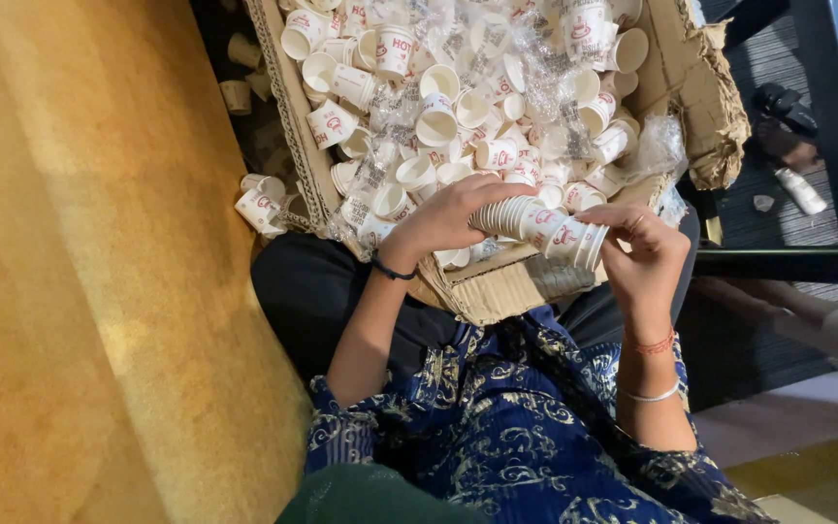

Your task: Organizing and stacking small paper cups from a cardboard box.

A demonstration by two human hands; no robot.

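Several small paper cups, white with red print, sit nested into one stack of cups (540, 225) that I hold sideways between both hands, just over the near edge of the box. My left hand (443, 218) curls around the closed-bottom end at nine o'clock, fingers wrapped over the top of the stack and pinching it. My right hand (640, 254) takes the open-mouthed end at three o'clock, fingertips pressed on the rim of the last cup, thumb underneath.

Beyond the stack, toward twelve o'clock, lies the cardboard box (497, 287), torn and frayed at its walls, resting across my lap. It is heaped with loose cups (435, 121) of the same kind, lying every way, mixed with crumpled clear plastic wrap (547, 82). A few more cups have spilled outside the box at ten o'clock, against the yellow-brown surface (80, 272) on my left.

As I judge it, I am in the middle of gathering loose cups into a nested stack, with most of the heap still unsorted. Adding another would call for one hand to keep the stack steady while the other lets go, picks a single cup out of the heap and seats it squarely, mouth to base.
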